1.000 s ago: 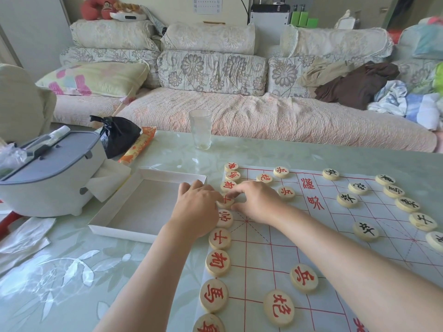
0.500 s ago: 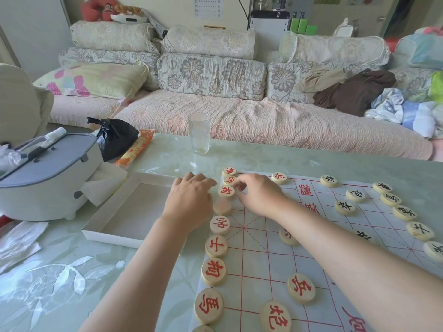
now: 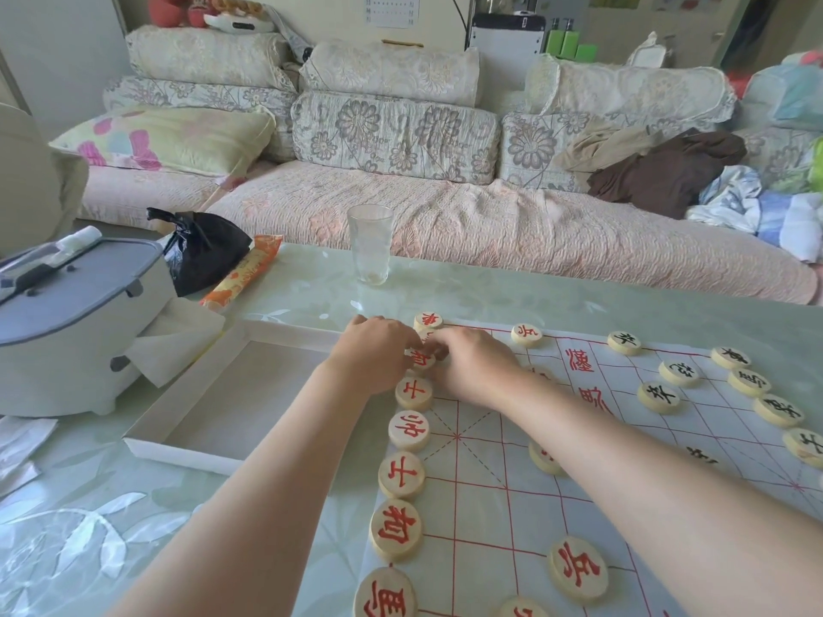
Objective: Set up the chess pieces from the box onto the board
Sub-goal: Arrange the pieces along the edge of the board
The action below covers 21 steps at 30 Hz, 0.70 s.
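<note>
The single camera rides on my head, facing forward and down across the counter (image 3: 311,282), near enough that the board (image 3: 481,505) fills the lower right of the view. Its wide angle reaches past the counter's far edge to the sofa (image 3: 445,224) behind.

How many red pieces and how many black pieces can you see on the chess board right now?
Red-lettered pieces: 13, several partly hidden
Black-lettered pieces: 8, one partly hidden
Total: 21 pieces showing
</note>
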Each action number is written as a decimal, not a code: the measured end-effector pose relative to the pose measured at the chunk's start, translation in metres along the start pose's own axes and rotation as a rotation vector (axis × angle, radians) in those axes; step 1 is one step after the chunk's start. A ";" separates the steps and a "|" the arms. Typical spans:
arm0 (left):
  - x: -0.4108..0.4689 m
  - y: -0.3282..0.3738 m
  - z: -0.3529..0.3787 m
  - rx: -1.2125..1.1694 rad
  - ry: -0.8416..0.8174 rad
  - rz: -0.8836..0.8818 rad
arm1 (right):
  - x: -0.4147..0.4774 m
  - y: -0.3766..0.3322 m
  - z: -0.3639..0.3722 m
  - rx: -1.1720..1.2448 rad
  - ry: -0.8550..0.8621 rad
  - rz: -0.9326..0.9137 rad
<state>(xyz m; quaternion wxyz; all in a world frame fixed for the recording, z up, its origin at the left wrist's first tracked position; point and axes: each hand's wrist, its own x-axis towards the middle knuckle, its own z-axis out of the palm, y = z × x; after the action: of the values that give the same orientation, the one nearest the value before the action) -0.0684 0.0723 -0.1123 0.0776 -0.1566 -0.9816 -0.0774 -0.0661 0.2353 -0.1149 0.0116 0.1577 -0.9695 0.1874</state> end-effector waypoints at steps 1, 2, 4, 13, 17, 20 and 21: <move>0.001 0.000 0.001 -0.005 0.002 -0.003 | -0.001 0.000 0.001 -0.002 -0.002 -0.001; 0.001 0.000 0.001 -0.013 0.006 -0.005 | -0.002 0.001 0.000 -0.002 -0.006 0.002; 0.001 0.000 0.003 -0.017 0.020 -0.006 | -0.003 0.001 -0.005 0.021 -0.002 0.017; 0.029 -0.005 -0.009 -0.101 0.070 -0.132 | 0.027 0.016 -0.026 -0.092 0.045 0.074; 0.043 -0.006 -0.002 -0.139 0.018 -0.201 | 0.039 0.015 -0.020 -0.120 -0.015 0.080; 0.049 -0.006 0.003 -0.180 -0.011 -0.207 | 0.043 0.014 -0.017 -0.098 -0.027 0.057; 0.050 -0.006 0.006 -0.184 -0.016 -0.199 | 0.044 0.015 -0.016 -0.093 -0.030 0.050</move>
<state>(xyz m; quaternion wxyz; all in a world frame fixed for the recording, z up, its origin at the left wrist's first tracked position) -0.1182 0.0825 -0.1097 0.0470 -0.0656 -0.9816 -0.1731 -0.1132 0.2409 -0.1014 -0.0004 0.1355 -0.9808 0.1402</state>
